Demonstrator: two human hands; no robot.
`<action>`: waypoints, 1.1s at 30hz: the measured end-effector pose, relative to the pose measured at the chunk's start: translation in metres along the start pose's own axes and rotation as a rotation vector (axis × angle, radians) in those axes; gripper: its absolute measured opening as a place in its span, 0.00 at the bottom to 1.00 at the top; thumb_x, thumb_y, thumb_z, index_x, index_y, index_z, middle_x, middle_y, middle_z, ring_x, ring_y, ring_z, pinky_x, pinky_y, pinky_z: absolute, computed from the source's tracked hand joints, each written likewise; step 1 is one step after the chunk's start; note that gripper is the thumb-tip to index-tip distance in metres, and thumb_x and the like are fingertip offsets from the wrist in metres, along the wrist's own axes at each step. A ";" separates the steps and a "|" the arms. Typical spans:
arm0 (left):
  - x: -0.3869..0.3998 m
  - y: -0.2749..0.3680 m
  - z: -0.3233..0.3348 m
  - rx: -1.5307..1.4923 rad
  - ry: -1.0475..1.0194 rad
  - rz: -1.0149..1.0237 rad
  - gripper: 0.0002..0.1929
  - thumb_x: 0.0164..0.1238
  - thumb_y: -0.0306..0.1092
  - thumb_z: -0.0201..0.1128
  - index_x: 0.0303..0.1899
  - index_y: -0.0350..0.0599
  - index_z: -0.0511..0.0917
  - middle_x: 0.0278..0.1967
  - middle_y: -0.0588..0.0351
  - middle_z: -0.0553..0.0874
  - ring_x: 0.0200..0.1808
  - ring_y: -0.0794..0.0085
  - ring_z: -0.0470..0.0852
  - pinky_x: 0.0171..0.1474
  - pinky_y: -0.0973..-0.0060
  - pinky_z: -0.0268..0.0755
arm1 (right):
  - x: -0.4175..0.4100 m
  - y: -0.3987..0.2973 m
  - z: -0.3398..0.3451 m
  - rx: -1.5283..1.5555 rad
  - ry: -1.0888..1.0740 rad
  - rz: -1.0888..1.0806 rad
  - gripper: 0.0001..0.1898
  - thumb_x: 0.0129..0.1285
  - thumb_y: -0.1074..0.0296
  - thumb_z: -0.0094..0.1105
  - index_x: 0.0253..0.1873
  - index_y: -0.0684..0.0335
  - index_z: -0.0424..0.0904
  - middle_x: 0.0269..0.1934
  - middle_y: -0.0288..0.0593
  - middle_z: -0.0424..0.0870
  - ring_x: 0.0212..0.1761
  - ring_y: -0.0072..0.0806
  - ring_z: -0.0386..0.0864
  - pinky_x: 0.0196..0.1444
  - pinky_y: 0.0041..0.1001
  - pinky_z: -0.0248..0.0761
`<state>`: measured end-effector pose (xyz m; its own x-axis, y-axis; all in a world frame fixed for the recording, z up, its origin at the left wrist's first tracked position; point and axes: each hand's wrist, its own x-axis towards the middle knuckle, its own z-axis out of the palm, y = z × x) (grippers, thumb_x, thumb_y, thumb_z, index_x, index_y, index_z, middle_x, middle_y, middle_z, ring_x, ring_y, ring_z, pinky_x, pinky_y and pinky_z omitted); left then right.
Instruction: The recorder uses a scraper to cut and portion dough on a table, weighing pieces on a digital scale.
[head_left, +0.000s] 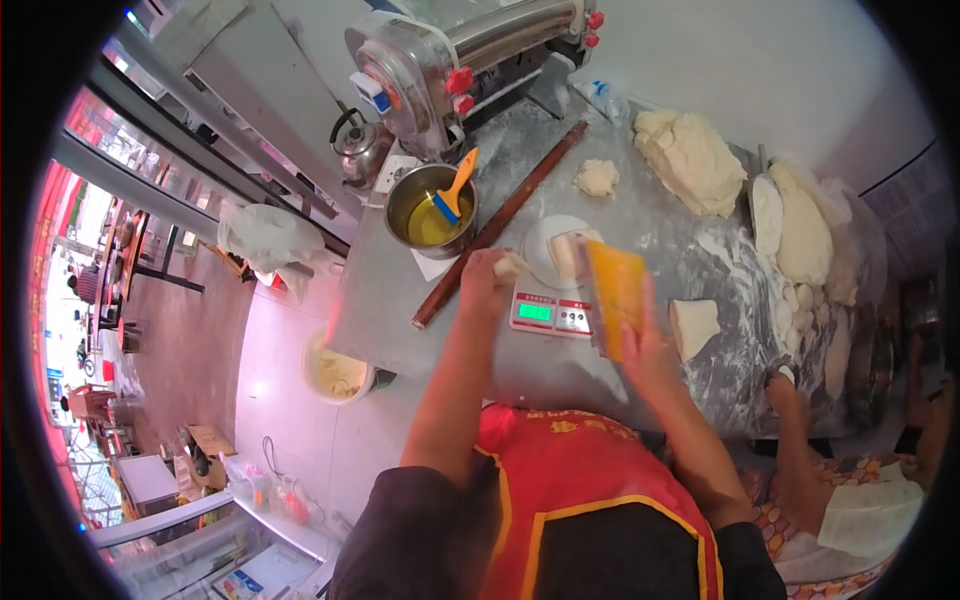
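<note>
My left hand (481, 283) pinches a small piece of dough (511, 267) just left of the round plate of a digital kitchen scale (536, 259). On that plate lies a pale slab of dough (563, 257). My right hand (643, 352) grips a yellow dough scraper (619, 289), blurred and held upright beside the plate, overlapping the dough's right edge in view. The scale's display glows green. A cut block of dough (693, 327) rests on the floured metal table (465, 352) to the right, and a smaller lump (598, 178) sits behind the scale.
A wooden rolling pin (517, 199) lies diagonally beside a pot of oil (420, 225) holding a brush (457, 187). A dough sheeter (420, 82) and kettle (361, 150) stand behind. Large dough (690, 161) is at back right. Another person's hand (784, 390) works near small dough balls (802, 307).
</note>
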<state>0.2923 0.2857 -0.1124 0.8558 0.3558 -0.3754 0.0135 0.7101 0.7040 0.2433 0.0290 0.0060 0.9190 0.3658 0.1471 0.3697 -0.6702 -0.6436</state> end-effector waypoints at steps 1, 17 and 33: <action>-0.001 0.012 0.001 -0.052 0.028 -0.049 0.06 0.61 0.30 0.57 0.38 0.42 0.74 0.34 0.57 0.78 0.35 0.71 0.78 0.36 0.74 0.73 | -0.006 -0.003 -0.012 0.032 0.055 0.060 0.39 0.60 0.77 0.50 0.74 0.54 0.41 0.55 0.62 0.74 0.49 0.54 0.78 0.47 0.39 0.74; -0.086 -0.096 0.071 0.438 -0.508 -0.563 0.13 0.63 0.33 0.58 0.45 0.35 0.73 0.39 0.52 0.80 0.39 0.69 0.80 0.42 0.74 0.73 | -0.082 0.046 -0.049 0.171 0.318 0.328 0.39 0.60 0.80 0.48 0.75 0.53 0.41 0.61 0.59 0.71 0.58 0.46 0.76 0.55 0.33 0.71; -0.105 -0.131 0.076 1.600 -0.698 0.363 0.24 0.55 0.36 0.66 0.53 0.40 0.70 0.50 0.37 0.77 0.50 0.48 0.78 0.51 0.60 0.72 | -0.100 0.040 -0.064 0.131 0.358 0.365 0.39 0.61 0.79 0.49 0.75 0.54 0.41 0.64 0.58 0.67 0.62 0.44 0.72 0.58 0.33 0.68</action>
<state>0.2397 0.1094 -0.1198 0.9633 -0.2559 -0.0817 -0.1314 -0.7143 0.6874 0.1749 -0.0758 0.0139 0.9824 -0.1355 0.1289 0.0179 -0.6182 -0.7858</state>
